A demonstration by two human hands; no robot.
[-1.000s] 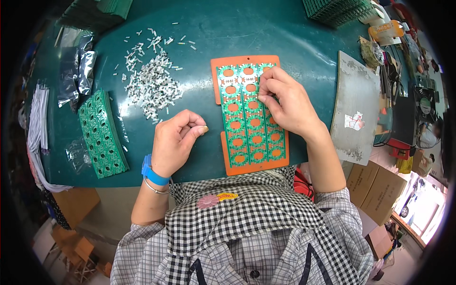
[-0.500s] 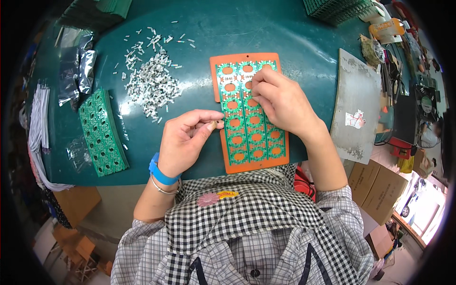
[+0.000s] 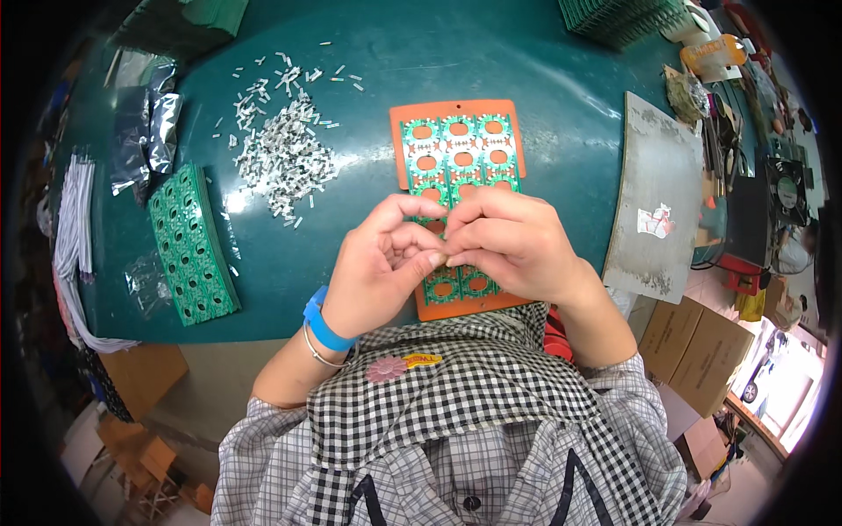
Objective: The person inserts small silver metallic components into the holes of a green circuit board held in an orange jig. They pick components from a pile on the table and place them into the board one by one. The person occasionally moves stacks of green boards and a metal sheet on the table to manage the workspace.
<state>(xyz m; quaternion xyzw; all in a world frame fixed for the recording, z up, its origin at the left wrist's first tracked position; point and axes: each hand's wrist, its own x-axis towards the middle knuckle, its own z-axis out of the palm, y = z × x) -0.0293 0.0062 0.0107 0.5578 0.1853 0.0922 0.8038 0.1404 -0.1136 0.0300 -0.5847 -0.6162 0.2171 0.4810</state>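
A green circuit board panel [image 3: 463,159] with rows of oval openings lies on an orange tray [image 3: 456,307] in front of me. Over its lower half my left hand [image 3: 377,259] and my right hand [image 3: 517,245] meet, fingertips almost touching. The left thumb and fingers are pinched together around something tiny that I cannot make out. The right fingers are pinched too, and whatever they hold is hidden. Small pale parts sit around the openings in the upper rows. To the left, a heap of small white and clear parts [image 3: 285,158] is spread on the green table.
Left of the heap stand a stack of green panels [image 3: 191,250], silvery bags [image 3: 162,131] and a bundle of white wires [image 3: 74,219]. On the right lies a worn grey plate [image 3: 653,193]. More stacked panels [image 3: 623,17] and a tape roll [image 3: 715,54] are at the far right.
My right hand has come down from the panel's upper part toward my left hand. The left hand has moved right, over the panel, and the upper rows are now uncovered.
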